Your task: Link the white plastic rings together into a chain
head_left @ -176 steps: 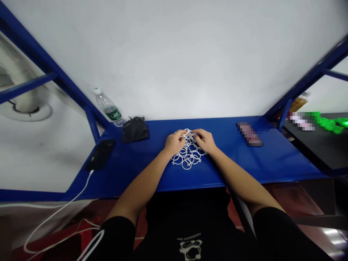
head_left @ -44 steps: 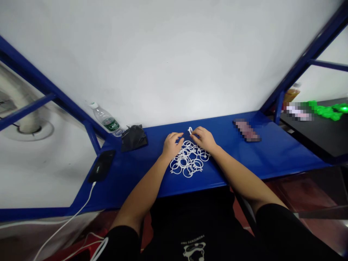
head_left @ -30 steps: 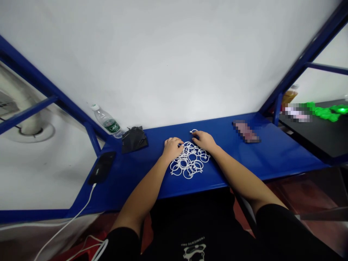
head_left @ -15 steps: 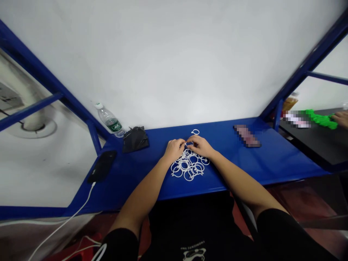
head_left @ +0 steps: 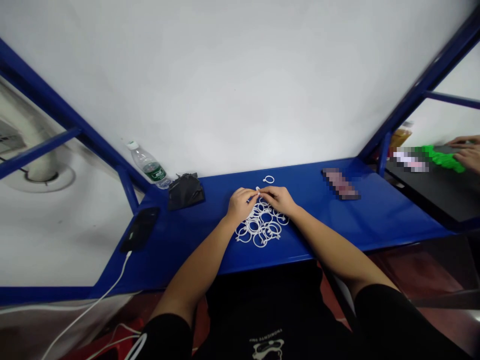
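The left hand [head_left: 241,203] is being held knuckles-up over the blue counter [head_left: 337,220], fingers curled, fingertips pinching a white ring [head_left: 258,189]. The right hand [head_left: 279,199] is being held just beside it, fingertips closing on that same piece. The white ring is being kept between both hands at the far edge of the ring pile [head_left: 262,229], which is lying under the hands. A lone ring [head_left: 268,179] is lying just beyond them.

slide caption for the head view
The left hand and right hand pinch a ring over a pile of white rings on a bench; a lone ring lies apart.
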{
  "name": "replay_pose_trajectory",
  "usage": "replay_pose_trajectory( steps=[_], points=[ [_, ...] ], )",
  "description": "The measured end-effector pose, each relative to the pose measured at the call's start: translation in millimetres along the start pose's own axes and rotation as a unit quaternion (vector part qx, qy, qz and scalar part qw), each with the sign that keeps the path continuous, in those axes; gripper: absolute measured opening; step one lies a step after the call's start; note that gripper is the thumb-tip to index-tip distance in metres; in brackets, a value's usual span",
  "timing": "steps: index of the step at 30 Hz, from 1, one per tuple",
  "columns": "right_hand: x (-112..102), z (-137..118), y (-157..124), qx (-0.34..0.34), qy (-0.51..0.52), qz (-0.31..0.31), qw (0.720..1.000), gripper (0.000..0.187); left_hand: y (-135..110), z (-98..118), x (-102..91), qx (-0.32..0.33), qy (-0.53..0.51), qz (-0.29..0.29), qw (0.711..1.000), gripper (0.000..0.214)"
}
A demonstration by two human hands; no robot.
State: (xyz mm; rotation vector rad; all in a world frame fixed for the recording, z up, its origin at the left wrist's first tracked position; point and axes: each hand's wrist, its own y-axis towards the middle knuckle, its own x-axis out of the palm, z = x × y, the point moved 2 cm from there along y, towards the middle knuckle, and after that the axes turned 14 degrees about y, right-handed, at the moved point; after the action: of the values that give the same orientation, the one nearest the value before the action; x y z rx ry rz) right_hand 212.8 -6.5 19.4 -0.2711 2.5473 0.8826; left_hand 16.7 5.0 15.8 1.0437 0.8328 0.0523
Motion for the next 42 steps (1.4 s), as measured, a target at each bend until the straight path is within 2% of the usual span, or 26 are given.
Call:
replay_pose_trajectory(
  steps=[4,10,13,17,21,24,28,35,42],
  points=[
    [0,-2,-4,-0.006,0.025,0.025,0.999,0.024,2,6,-2.5,0.035,0.009,0.017,0.999,0.017],
    [5,-5,-5,0.015,0.064,0.044,0.997,0.026,3,6,-3.4,0.045,0.013,-0.007,0.999,0.019],
    [6,-6,-1,0.017,0.033,0.050,0.998,0.025,2,1,-2.2,0.012,0.025,-0.024,0.999,0.018],
    [-3,0,3,0.020,-0.064,0.037,0.997,0.020,3,-10,-1.0,-0.060,0.063,-0.094,0.992,0.020],
    [-16,16,5,0.071,-0.169,0.026,0.983,0.019,2,-22,-1.4,-0.136,0.105,-0.170,0.970,0.017],
    [-21,24,6,0.100,-0.203,0.039,0.973,0.020,0,-25,1.1,-0.152,0.113,-0.202,0.961,0.016],
    [-23,23,8,0.096,-0.178,0.039,0.979,0.019,-5,-22,7.1,-0.119,0.099,-0.210,0.966,0.015],
    [-16,21,6,0.094,-0.157,-0.042,0.982,0.016,-8,-16,10.6,-0.054,0.062,-0.238,0.968,0.019],
    [-15,28,7,0.165,-0.193,-0.075,0.964,0.022,-10,-8,8.6,-0.003,0.042,-0.279,0.959,0.025]
  ],
)
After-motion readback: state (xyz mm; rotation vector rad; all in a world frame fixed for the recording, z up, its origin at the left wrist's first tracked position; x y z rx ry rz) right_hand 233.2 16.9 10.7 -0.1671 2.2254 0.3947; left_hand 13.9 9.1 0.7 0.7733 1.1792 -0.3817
